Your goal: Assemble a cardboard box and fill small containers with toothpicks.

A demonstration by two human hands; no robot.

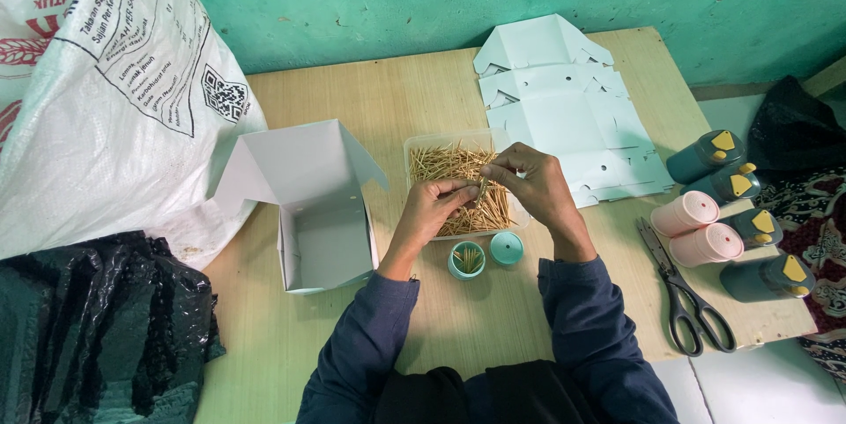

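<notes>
We see both hands meeting above a clear rectangular plastic tray (421, 149) heaped with thin pale wooden toothpicks (441, 164). The left hand (429, 212) has its fingers curled narrow, fingertips pinched toward the right hand (533, 184), and between the two sets of fingertips sits a small bundle of toothpicks (482, 189). The bundle's long axis runs roughly upright in the view, leaning a little, one end pointing toward the wall, the other toward the person. The right hand is likewise closed narrow around the top of that bundle. The loose toothpicks in the tray mostly lie with their long axes running away from the person, a few crossed.

Just in front of the tray, near the left wrist, stands a small round teal plastic container (466, 259) with toothpicks standing inside, and its round teal lid (507, 249) lies just beside it. To the left sits an open white cardboard box (319, 204). Flat white cardboard box blanks (564, 107) lie at the far right of the wooden table (405, 98), with black-handled scissors (683, 292) near the edge.
</notes>
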